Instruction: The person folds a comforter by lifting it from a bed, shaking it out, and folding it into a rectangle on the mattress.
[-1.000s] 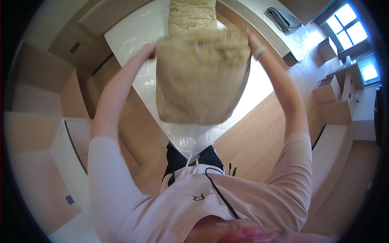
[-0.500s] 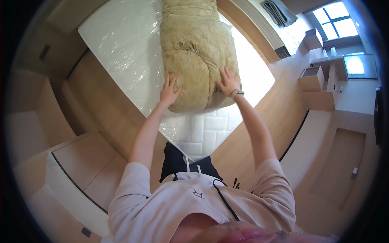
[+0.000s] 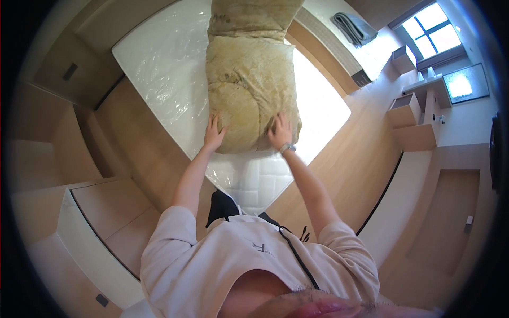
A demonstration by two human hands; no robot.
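A thick, puffy tan quilt (image 3: 238, 74), folded or stacked into a long block, lies on a white mattress (image 3: 159, 74) wrapped in glossy clear plastic. Stains or dark creases mark its cloth. My left hand (image 3: 213, 136) rests open on the quilt's near left corner, fingers spread. On the near right part lies my right hand (image 3: 280, 133), fingers stretched out over a dark fold; a watch (image 3: 287, 148) sits on that wrist. Both palms face down. The far end of the quilt runs out of view at the top.
Beyond the mattress, a folded grey cloth or mat (image 3: 354, 29) lies on a second pale, plastic-covered mattress (image 3: 323, 21). Wooden drawers (image 3: 405, 111) stand open at the right, near a window (image 3: 430, 32). Wooden cabinets (image 3: 114, 209) line the left side.
Both hands have moved back toward me, the right one also leftward, nearer the quilt's front edge. The whole view has shifted slightly.
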